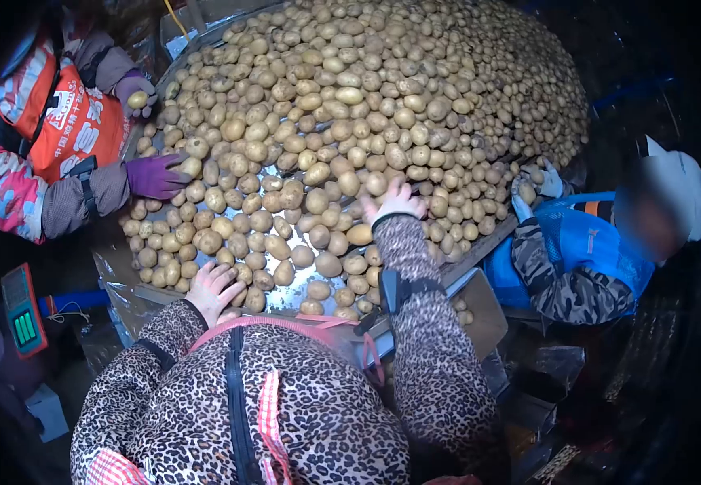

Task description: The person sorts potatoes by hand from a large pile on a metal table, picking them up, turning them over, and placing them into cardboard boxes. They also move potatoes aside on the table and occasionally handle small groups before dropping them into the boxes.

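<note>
A large heap of potatoes [326, 105] covers a wide metal table [284, 273], its shiny surface showing in patches near me. My left hand [212, 291] lies over potatoes at the near left edge, fingers stretched out and no potato gripped in them. Farther out and to the right, my right hand [396, 202] reaches into the heap. Its fingers are spread, with the fingertips against a potato [376, 184]; the palm side is hidden.
At the left, a person in an orange apron [84, 121] and purple gloves holds potatoes. On the right, another person in a blue vest [585, 242] handles potatoes. A cardboard box [480, 311] stands by the table's near right edge. A digital scale [24, 311] is at the left.
</note>
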Demonstrator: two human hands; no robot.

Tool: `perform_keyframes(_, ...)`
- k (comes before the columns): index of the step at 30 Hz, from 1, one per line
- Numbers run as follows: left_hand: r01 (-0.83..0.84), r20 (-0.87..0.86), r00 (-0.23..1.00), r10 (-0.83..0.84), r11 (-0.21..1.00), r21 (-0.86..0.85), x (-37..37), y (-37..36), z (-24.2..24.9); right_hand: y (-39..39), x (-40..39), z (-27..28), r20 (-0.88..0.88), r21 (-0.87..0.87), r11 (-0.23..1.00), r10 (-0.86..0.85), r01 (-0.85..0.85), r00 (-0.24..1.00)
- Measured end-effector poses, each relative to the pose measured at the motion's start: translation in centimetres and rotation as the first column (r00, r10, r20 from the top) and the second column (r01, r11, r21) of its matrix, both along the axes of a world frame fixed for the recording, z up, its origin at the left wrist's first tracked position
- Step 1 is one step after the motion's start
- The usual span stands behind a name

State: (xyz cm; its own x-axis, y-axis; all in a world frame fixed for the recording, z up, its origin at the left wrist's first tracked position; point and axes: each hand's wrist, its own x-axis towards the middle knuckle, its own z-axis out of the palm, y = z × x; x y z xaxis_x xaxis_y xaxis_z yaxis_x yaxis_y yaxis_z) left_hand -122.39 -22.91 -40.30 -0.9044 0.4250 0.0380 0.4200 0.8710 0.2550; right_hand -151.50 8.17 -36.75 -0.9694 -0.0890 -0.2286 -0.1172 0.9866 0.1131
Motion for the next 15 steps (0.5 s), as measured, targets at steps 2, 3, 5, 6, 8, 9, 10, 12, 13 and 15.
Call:
perform_keyframes(2,-0.009,0.017,1.0,0.009,1.0,0.011,0.4,0.2,0.0,-1.6,3.2,-1.4,0.074,-0.08,0.992,0.1,-0.094,0.992)
perform_keyframes(3,-0.017,0.024,1.0,0.017,1.0,0.014,0.4,0.3,0.3,-2.7,5.0,-1.8,0.091,-0.131,0.984,0.137,-0.124,0.986)
perform_keyframes(5,-0.028,-0.01,1.0,0.028,1.0,-0.002,0.5,0.6,0.5,-5.5,7.8,0.1,0.101,-0.274,0.942,0.227,-0.192,0.969)
perform_keyframes(6,-0.03,-0.011,0.999,0.03,1.0,0.001,0.7,0.7,0.5,-6.6,9.2,1.6,0.137,-0.346,0.906,0.304,-0.242,0.943)
perform_keyframes(8,-0.01,-0.086,0.996,0.014,0.999,0.052,0.3,0.8,0.6,-9.9,13.9,2.3,0.144,-0.293,0.86,0.471,-0.417,0.87)
perform_keyframes(9,0.005,-0.141,0.99,0.008,0.996,0.087,-0.1,0.7,0.0,-11.0,15.8,1.9,0.109,-0.302,0.823,0.532,-0.481,0.84)
perform_keyframes(10,0.014,-0.19,0.982,0.01,0.992,0.124,-0.3,0.6,-0.3,-11.5,17.4,1.5,0.079,-0.31,0.778,0.594,-0.546,0.801)
perform_keyframes(12,0.023,-0.28,0.96,0.021,0.988,0.15,-1.5,1.6,1.6,-11.7,19.2,-1.4,-0.008,-0.402,0.652,0.699,-0.643,0.715)
perform_keyframes(13,0.06,-0.326,0.946,0.005,0.98,0.188,-2.6,1.8,2.2,-11.1,19.5,-3.1,-0.053,-0.464,0.594,0.722,-0.657,0.69)
perform_keyframes(15,0.16,-0.346,0.937,-0.057,0.947,0.278,-5.5,2.9,4.2,-9.1,19.3,-2.1,-0.173,-0.642,0.478,0.671,-0.6,0.721)
